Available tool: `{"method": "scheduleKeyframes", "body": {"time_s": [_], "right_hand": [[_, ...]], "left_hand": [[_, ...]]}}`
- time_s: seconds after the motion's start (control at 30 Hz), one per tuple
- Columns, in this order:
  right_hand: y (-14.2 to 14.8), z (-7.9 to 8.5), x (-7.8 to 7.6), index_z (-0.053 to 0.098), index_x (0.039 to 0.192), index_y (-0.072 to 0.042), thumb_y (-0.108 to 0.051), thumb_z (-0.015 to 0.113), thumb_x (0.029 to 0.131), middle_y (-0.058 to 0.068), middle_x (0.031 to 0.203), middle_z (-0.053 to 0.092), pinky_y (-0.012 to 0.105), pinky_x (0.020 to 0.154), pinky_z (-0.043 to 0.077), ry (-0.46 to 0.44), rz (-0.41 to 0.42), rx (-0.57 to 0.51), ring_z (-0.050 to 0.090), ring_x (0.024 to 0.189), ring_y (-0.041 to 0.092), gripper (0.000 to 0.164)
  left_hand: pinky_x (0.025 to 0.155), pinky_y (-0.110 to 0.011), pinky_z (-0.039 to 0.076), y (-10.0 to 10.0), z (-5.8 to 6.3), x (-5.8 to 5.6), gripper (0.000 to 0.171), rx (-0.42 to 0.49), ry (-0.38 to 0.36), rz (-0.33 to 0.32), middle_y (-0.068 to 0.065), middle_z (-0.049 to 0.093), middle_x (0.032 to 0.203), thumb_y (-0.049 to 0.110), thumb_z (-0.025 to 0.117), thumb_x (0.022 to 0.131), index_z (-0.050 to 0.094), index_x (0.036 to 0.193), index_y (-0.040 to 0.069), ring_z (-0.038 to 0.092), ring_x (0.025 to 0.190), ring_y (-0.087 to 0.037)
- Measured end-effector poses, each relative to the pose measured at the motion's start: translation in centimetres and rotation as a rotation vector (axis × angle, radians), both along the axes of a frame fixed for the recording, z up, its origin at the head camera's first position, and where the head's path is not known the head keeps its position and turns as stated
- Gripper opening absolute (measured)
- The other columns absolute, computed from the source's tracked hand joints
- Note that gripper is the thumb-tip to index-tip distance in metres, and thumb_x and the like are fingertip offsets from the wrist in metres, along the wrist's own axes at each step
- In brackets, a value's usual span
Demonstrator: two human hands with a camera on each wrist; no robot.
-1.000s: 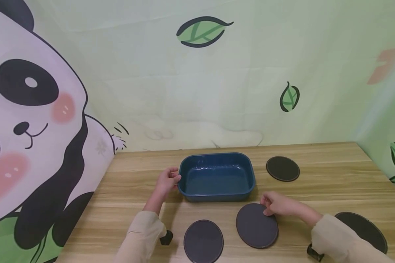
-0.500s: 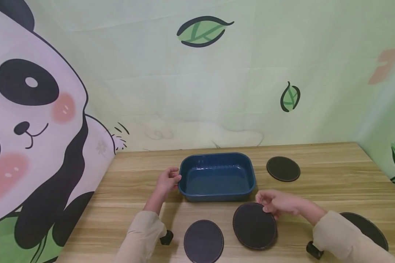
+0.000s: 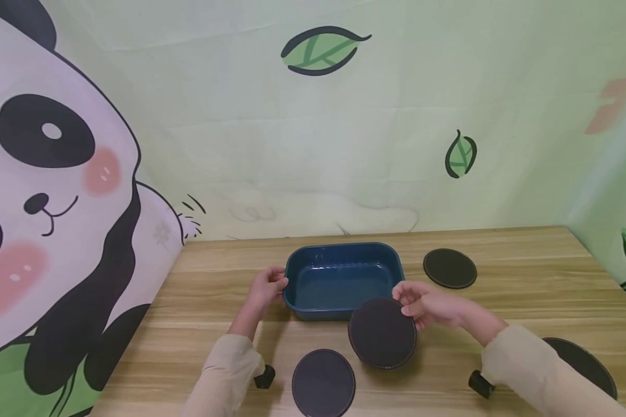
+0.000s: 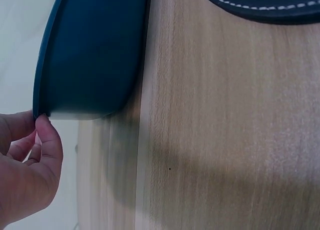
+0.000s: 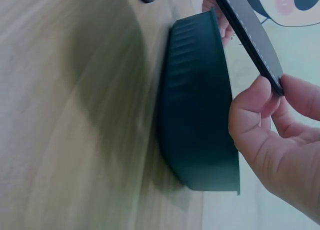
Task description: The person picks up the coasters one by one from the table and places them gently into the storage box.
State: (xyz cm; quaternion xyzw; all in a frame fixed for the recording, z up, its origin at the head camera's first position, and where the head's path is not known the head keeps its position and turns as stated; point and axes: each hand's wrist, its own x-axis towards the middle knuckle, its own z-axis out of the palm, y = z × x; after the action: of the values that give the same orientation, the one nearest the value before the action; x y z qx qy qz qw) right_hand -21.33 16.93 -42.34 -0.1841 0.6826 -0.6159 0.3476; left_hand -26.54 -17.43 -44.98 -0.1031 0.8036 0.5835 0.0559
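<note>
A deep blue rectangular baking dish (image 3: 320, 314) stands on the wooden table. My left hand (image 3: 265, 288) pinches its left rim between thumb and fingers, as the left wrist view shows at the dish's corner (image 4: 95, 75). A round black coaster with a stitched edge (image 3: 382, 334) is pinched at its upper right edge by my right hand (image 3: 432, 305). Off the table, this coaster overlaps the dish's front right part in the head view. In the right wrist view the coaster (image 5: 250, 35) appears almost edge-on, between thumb and fingertips.
Another round coaster (image 3: 323, 383) lies in front of the dish. Behind and to the right sits one more coaster (image 3: 450, 268), and a third (image 3: 581, 368) is partly covered by the right sleeve (image 3: 532, 362). A panda-print cloth (image 3: 229, 127) hangs behind the wooden table (image 3: 521, 278).
My right hand has lifted the coaster off the table and carried it left and toward the dish. The left hand and the dish have stayed in place.
</note>
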Motion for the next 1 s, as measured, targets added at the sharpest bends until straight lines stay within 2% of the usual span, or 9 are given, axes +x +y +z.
{"method": "scheduleKeyframes", "body": {"time_s": [0.2, 0.4, 0.63, 1.0], "right_hand": [[-1.3, 1.1, -0.7, 0.042, 0.095, -0.011, -0.001, 0.050, 0.084, -0.001, 0.078, 0.043, 0.025, 0.057, 0.041, -0.037, -0.096, -0.046, 0.045, 0.064, 0.011, 0.017], [-2.8, 1.7, -1.7, 0.041, 0.095, -0.011, -0.001, 0.048, 0.085, -0.001, 0.076, 0.042, 0.025, 0.058, 0.043, -0.067, -0.228, -0.086, 0.046, 0.062, 0.011, 0.016], [-4.4, 1.2, -3.2, 0.040, 0.094, -0.011, 0.001, 0.046, 0.085, -0.002, 0.074, 0.043, 0.024, 0.056, 0.044, -0.110, -0.336, -0.140, 0.048, 0.060, 0.011, 0.017], [-7.0, 0.3, -4.7, 0.040, 0.096, -0.009, 0.004, 0.045, 0.084, -0.002, 0.065, 0.047, 0.023, 0.053, 0.045, -0.176, -0.493, -0.174, 0.049, 0.055, 0.010, 0.018]], "left_hand": [[0.069, -0.037, 0.048, -0.1, -0.1, 0.0, 0.031, 0.014, -0.008, 0.006, -0.013, 0.051, 0.100, 0.002, 0.053, 0.085, 0.051, 0.116, 0.000, 0.052, 0.078, -0.016], [0.066, -0.032, 0.048, -0.1, 0.0, -0.1, 0.031, 0.010, -0.008, 0.003, -0.014, 0.051, 0.102, 0.002, 0.053, 0.086, 0.051, 0.116, 0.000, 0.052, 0.081, -0.017], [0.062, -0.029, 0.047, 0.0, 0.0, -0.1, 0.030, 0.011, -0.006, 0.007, -0.013, 0.052, 0.100, 0.002, 0.054, 0.085, 0.052, 0.115, 0.000, 0.051, 0.077, -0.015], [0.063, -0.032, 0.047, 0.0, 0.2, 0.1, 0.030, 0.024, -0.005, 0.012, -0.012, 0.051, 0.098, 0.001, 0.053, 0.085, 0.052, 0.115, -0.001, 0.050, 0.075, -0.014]]}}
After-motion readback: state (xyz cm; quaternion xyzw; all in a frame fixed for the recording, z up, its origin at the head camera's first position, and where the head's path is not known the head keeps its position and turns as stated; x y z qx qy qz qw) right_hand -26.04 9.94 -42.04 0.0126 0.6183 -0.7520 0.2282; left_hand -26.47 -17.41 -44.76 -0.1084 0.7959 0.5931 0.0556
